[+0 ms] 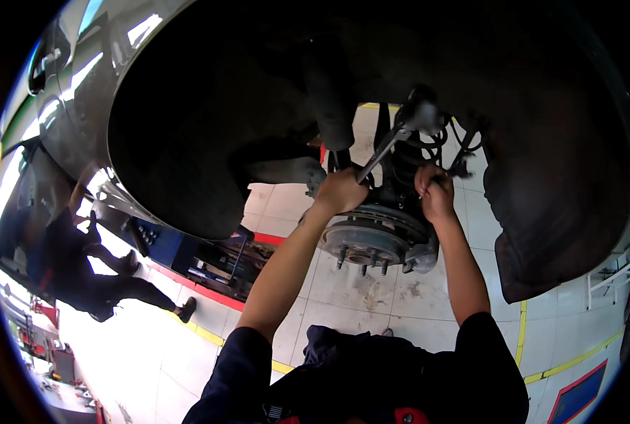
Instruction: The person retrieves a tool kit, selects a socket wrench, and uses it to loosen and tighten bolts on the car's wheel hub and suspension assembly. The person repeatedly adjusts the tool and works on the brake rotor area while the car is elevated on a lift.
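My left hand [342, 191] is closed round the lower end of a long metal wrench [383, 154]. The wrench slants up to the right, its far end beside the upper part of a black coil spring [408, 169]. To the right of the spring my right hand [436, 192] has its fingers curled in; whatever they grip is hidden. Below both hands sits a bare wheel hub with a worn brake disc [368, 237], its studs pointing toward me. Shadow in the wheel arch hides much of the suspension.
A dark wheel arch [209, 127] surrounds my arms, its liner [541, 233] hanging down on the right. Behind the hub lies a tiled floor [414, 293] with yellow lines. Another person [81, 261] in dark clothes is at the left. A blue red-edged panel [578, 393] lies lower right.
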Action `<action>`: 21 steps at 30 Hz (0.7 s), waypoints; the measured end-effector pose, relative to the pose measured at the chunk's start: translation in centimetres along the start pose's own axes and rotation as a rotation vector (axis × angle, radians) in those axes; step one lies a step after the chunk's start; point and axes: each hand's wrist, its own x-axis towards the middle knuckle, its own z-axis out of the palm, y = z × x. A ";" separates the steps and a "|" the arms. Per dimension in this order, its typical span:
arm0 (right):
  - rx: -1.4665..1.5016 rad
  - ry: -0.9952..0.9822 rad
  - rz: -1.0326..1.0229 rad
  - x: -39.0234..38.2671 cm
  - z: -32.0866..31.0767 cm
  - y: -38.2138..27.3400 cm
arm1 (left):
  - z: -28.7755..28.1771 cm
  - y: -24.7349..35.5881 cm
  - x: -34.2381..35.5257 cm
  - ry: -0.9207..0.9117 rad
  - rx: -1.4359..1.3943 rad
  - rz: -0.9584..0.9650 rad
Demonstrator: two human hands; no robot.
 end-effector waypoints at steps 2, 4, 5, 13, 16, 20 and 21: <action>-0.035 -0.028 0.079 0.7 -0.4 0.0 | -0.1 0.4 0.1 -0.036 0.007 -0.057; -0.062 0.205 0.190 3.4 -0.4 0.6 | -1.3 1.4 -0.1 -0.040 -0.024 -0.022; -0.083 0.429 0.244 5.3 0.1 1.4 | -1.1 1.5 -0.5 -0.057 -0.045 -0.011; -0.230 0.036 -0.166 -3.1 0.3 1.6 | -1.2 1.0 -0.6 -0.057 -0.054 -0.020; -0.305 -0.066 -0.108 -4.1 0.8 -0.1 | -0.3 0.6 -0.6 0.025 0.015 0.068; -0.146 0.471 0.252 5.6 0.3 1.4 | -1.4 2.2 -1.3 0.019 -0.103 -0.085; -0.217 0.576 0.379 7.0 0.5 1.8 | -1.4 2.0 -1.3 0.017 -0.105 -0.092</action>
